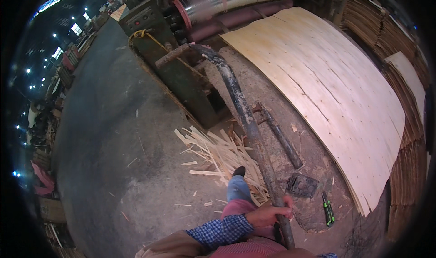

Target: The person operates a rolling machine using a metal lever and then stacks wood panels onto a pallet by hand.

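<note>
My left hand (268, 215), in a blue checked sleeve, is closed around the lower end of a long metal pipe (259, 144). This dark, worn pipe runs away from me and bends at its far end toward a rusty crossbar (172, 55) by the machine. Of my right hand nothing shows; only a scrap of checked cloth appears at the bottom edge. To the right of the pipe lie a green and black utility knife (328, 210), a dark box-shaped object (302, 185) and a shorter metal bar (281, 140). A large wood veneer sheet (327, 85) stretches beyond them.
A roller machine (218, 6) stands at the far side, with a green control housing (156, 44) at its left. Wood strips (218, 156) are heaped by my foot. Tall veneer stacks (404, 190) line the right. Concrete floor (109, 135) spreads to the left.
</note>
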`<state>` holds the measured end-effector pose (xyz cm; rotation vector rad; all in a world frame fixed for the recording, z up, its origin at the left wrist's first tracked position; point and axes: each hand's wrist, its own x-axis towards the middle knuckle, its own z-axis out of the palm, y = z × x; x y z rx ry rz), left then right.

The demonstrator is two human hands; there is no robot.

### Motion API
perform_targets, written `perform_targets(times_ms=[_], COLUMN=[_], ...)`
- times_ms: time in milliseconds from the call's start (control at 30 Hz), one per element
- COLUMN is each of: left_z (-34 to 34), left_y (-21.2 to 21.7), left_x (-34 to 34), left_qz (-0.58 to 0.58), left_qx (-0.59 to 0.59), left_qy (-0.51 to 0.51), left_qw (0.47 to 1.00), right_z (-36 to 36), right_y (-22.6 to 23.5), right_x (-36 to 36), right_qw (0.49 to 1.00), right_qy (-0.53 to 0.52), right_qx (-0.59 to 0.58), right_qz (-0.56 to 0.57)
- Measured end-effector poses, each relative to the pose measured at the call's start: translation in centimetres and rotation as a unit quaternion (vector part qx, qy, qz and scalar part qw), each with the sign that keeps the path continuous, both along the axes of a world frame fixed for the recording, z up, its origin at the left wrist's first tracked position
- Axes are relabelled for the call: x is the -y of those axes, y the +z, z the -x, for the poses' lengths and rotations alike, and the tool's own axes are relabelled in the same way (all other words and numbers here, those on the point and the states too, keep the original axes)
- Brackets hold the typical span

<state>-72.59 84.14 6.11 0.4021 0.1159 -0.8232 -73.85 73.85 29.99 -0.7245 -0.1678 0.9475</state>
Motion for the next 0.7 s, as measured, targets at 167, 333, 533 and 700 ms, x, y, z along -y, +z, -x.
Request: perform_targets(times_ms=[167, 333, 533, 700], left_z=[-0.2, -1.0, -1.5, -2.3], left_y=[-0.5, -1.3, -2.4, -1.9], left_x=[-0.9, -1.1, -0.3, 1.0], left_qz=[0.009, 0.03, 0.047, 0.09], left_qx=[-0.007, -0.037, -0.103, -0.1], left_qy=[0.042, 0.05, 0.045, 0.01], left_qw=[0.999, 0.998, 0.992, 0.991], right_z=[1.1, 5.1, 18.5, 25.3], right_y=[-3.0, -11.7, -16.4, -17.8], right_x=[4.0, 8.6, 16.3, 22.8], right_qw=[0.987, 0.879, 0.745, 0.755], right_qy=[-0.1, -0.199, -0.061, 0.061], right_qx=[-0.03, -0.043, 0.038, -0.04], right_qz=[0.123, 0.431, 0.663, 0.651])
